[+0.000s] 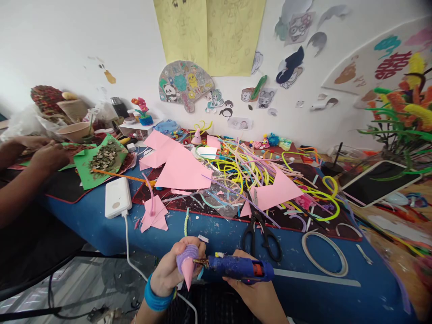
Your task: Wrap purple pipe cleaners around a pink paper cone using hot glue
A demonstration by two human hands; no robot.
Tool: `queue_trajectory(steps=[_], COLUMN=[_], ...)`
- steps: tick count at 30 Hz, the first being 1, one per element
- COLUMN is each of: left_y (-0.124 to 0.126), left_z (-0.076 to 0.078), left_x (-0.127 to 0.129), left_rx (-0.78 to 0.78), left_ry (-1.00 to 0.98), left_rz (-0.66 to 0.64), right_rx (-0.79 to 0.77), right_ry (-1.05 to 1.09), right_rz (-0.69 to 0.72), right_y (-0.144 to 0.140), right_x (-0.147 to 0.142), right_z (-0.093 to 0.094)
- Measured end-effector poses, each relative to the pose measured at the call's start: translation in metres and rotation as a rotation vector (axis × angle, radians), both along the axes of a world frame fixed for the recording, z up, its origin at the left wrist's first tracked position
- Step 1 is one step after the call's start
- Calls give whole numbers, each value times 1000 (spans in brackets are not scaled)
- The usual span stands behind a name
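My left hand (168, 265) is closed around a small craft piece, a pink paper cone (188, 272) with fuzzy purple pipe cleaner (187, 253) wound about its wide end. The cone's tip points down toward me. In my right hand (251, 288) is a blue hot glue gun (232, 268), gripped from beneath and lying sideways. Its dark nozzle reaches left to the purple coil and appears to touch it. A twisted pale green pipe cleaner (186, 220) stands out just beyond my left hand. Black-handled scissors (259, 234) lie past the glue gun.
Pink paper sheets (184, 168) and tangled pipe cleaners (243, 166) cover the middle of the table. A white power bank (117, 198) with a cable lies left. A tape ring (324, 254) and a tablet (381, 182) are right. Another person's hands (50, 155) work at far left.
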State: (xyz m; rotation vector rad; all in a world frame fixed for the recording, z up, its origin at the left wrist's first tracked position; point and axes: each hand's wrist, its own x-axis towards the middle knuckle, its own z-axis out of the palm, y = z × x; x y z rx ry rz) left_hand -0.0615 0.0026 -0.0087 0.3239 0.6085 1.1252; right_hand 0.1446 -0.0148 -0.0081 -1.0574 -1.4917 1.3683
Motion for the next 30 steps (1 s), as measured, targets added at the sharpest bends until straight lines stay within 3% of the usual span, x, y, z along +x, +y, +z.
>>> queue_trajectory(steps=[3, 10, 30], left_y=[4, 4, 1], left_z=[-4, -8, -2], left_x=[-5, -13, -14], left_rx=[44, 110, 110], left_ry=[33, 115, 123], left_rz=[-135, -229, -183], right_rx=[-18, -53, 38], right_ry=[-18, -72, -24], right_rz=[16, 28, 41], right_y=[0, 0, 2], right_x=[0, -1, 2], right_z=[1, 4, 7])
